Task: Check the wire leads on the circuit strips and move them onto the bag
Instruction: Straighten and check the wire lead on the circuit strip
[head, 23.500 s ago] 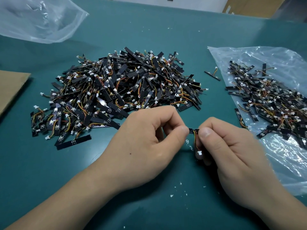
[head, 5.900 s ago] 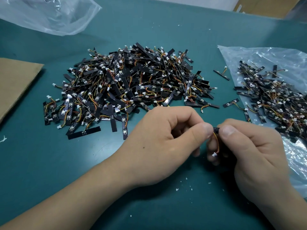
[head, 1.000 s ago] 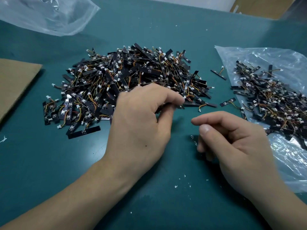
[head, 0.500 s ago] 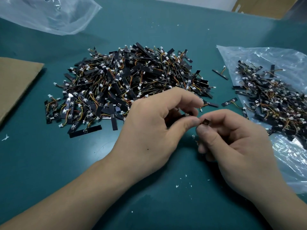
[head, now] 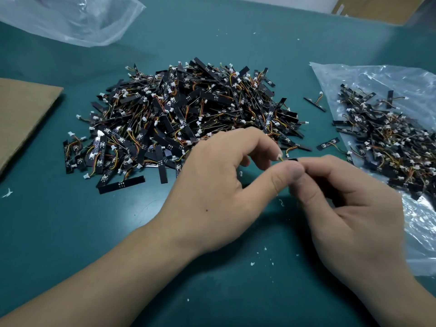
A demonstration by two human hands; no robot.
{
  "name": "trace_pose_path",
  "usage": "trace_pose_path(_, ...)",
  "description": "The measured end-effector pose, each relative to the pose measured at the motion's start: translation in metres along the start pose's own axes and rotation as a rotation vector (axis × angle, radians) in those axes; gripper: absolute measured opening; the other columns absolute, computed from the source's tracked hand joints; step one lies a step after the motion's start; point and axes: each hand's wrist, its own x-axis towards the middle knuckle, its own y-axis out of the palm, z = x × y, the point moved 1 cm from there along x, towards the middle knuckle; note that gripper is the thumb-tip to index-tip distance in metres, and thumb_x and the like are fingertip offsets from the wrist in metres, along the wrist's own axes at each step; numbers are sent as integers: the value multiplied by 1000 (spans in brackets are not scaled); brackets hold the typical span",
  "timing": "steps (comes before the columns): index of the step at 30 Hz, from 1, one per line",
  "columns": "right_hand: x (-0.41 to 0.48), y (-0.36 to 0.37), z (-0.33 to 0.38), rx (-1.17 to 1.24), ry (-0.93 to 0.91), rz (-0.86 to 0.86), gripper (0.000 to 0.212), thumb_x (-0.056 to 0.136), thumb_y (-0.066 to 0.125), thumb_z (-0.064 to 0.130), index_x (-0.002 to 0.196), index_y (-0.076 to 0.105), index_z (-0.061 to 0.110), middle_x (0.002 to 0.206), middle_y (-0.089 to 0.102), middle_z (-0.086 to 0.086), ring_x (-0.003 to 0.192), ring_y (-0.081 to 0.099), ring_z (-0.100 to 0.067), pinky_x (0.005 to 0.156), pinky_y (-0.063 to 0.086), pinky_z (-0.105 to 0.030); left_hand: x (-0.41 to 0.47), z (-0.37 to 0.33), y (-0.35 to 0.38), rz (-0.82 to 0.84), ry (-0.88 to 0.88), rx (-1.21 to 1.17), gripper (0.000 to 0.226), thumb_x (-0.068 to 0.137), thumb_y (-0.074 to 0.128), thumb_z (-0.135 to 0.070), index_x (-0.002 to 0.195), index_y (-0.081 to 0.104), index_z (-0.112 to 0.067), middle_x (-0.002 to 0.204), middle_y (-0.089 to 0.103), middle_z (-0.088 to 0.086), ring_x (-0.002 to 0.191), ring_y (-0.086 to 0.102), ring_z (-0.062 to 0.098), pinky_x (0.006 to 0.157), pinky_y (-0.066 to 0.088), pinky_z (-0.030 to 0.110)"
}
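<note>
Teal table (head: 70, 232), pinched circuit strip (head: 292, 159), bag (head: 377, 76)

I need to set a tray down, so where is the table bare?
Bare table near left, between cardboard and pile; the far band beyond the pile. Crowded: the pile, the right bag, and the gap between them, holding two loose strips.

Teal table (head: 59, 232), matte surface. Centre frame: a large pile of circuit strips (head: 188, 119) lies directly on it. Right edge: clear bag (head: 377, 79), spread flat. Between pile and bag: two loose strips (head: 315, 103). Upper left: second clear bag (head: 70, 17). Left edge: cardboard sheet (head: 21, 114). Lower centre: scattered white flecks (head: 252, 264).
</note>
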Motion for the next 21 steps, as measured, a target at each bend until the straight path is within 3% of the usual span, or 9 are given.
trace_pose_path(2, 1, 0, 1, -2, -30, 36, 20, 100, 63, 23, 110, 70, 39, 93, 68, 13, 84, 66, -12, 75, 46, -16, 1, 0, -1, -3, -23, -23, 13, 89, 71, -36, 85, 65, -25, 75, 62, -18, 75, 59, 3, 69, 40, 13)
trace_pose_path(4, 2, -2, -1, 28, 8, 65, 25, 99, 62, 16, 117, 72, 31, 96, 68, 14, 84, 66, -13, 75, 45, -16, 1, -1, -1, -3, -46, -46, 17, 88, 72, -32, 80, 61, -23, 71, 60, -15, 70, 57, 9, 64, 39, 16)
trace_pose_path(7, 0, -1, -4, 44, 98, 92, 18, 98, 63, 24, 105, 74, 36, 83, 69, 18, 72, 64, -9, 66, 43, -12, 0, -1, -2, 9, -44, -85, 20, 89, 69, -30, 76, 57, -21, 68, 58, -8, 64, 54, 12, 59, 39, 20)
trace_pose_path(11, -2, -1, -4, 55, 143, 90, 13, 96, 61, 42, 93, 72, 36, 69, 66, 13, 59, 59, -11, 56, 41, -15, -1, -3, -2, 28, -32, -130, 18, 91, 61, -33, 79, 58, -20, 73, 59, -6, 72, 57, 16, 64, 43, 28)
trace_pose_path(13, -1, -2, -3, 71, 149, 97, 15, 96, 58, 43, 92, 71, 37, 68, 65, 10, 59, 58, -13, 56, 41, -17, 0, -3, -3, -15, -18, -138, 16, 91, 59, -36, 87, 61, -21, 80, 60, -12, 83, 60, 14, 72, 43, 24)
trace_pose_path(16, -1, -3, -2, 75, 142, 121, 15, 96, 57, 41, 92, 71, 39, 68, 65, 12, 58, 58, -11, 55, 39, -14, 2, -3, -3, -30, 64, -45, 5, 90, 69, -23, 93, 69, -19, 89, 65, -14, 88, 59, 5, 81, 44, 21)
trace_pose_path(21, -1, -2, -1, 99, 133, 142, 14, 96, 57, 40, 94, 71, 38, 68, 65, 8, 55, 57, -14, 51, 42, -19, 0, -1, -1, 11, 90, -38, 4, 88, 71, -18, 85, 70, -17, 83, 64, -12, 84, 61, 11, 78, 47, 27)
